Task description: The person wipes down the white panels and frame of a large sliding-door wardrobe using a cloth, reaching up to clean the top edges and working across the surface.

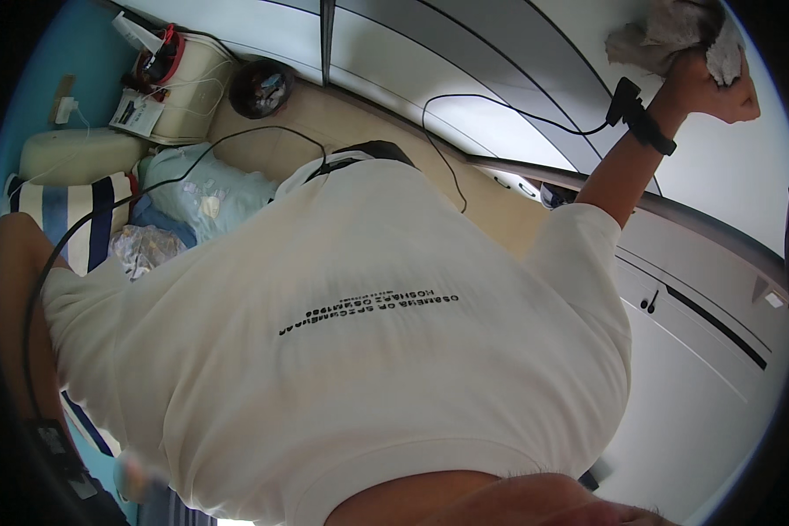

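Observation:
My right hand [723, 89] is raised at the upper right, with its fingers closed on a crumpled grey cloth [670, 36]. The cloth lies against a glossy white panel [717, 171]. A black strap with a small device [641, 118] circles my right wrist, and a cable runs from it. My left arm [23, 296] is bent at the far left, with a black device [56, 440] at its wrist. My left hand is out of view beyond that device; a blurred patch nearby cannot be made out.
Black cables [191, 164] loop from my waist to both wrists. Ahead on the left are a dark waste bin [261, 89], a cream box [194, 92] with things on top, a light-blue bundle [204, 187] and a plastic bag [146, 250]. A white cabinet [690, 329] is at right.

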`<move>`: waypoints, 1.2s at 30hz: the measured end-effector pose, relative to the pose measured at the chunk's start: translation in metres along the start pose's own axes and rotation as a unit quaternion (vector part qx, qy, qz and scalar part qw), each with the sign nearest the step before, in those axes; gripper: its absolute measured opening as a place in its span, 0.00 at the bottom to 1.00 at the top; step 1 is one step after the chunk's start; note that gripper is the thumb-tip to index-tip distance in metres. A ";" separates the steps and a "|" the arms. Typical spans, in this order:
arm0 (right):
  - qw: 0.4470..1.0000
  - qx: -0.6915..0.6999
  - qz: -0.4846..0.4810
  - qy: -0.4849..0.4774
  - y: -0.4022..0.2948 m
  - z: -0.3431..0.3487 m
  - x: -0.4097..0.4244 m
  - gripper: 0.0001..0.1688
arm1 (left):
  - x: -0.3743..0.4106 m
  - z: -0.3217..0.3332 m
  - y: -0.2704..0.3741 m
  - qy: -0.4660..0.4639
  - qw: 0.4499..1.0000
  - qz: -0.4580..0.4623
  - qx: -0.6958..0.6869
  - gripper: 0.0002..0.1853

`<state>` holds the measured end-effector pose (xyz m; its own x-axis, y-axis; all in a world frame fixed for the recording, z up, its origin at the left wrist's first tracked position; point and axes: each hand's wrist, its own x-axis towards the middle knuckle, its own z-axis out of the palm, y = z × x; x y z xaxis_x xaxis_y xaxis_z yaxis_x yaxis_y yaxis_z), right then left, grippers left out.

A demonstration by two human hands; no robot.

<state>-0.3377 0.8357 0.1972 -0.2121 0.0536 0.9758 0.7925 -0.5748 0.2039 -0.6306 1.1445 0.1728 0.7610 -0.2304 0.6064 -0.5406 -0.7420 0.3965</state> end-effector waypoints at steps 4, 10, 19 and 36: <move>0.996 -0.054 0.067 -0.008 -0.004 -0.009 -0.036 0.20 | 0.000 0.002 0.001 -0.007 1.000 -0.003 0.001 0.37; 0.972 -0.026 0.168 -0.162 -0.094 -0.047 -0.154 0.36 | -0.003 0.002 0.005 -0.010 1.000 0.001 -0.002 0.38; 0.978 -0.019 0.205 -0.037 -0.082 -0.058 -0.111 0.24 | -0.002 0.003 0.006 -0.006 1.000 -0.004 0.002 0.39; 0.793 0.338 0.440 -0.252 -0.179 -0.088 -0.071 0.34 | 0.004 0.136 0.040 0.001 0.951 -0.187 -0.245 0.42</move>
<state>-0.5144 0.8628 0.0846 0.7137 0.2930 0.6363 0.6678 -0.0105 -0.7442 -0.6006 1.0277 0.0972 0.9324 -0.0059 0.3614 -0.3352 -0.3885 0.8583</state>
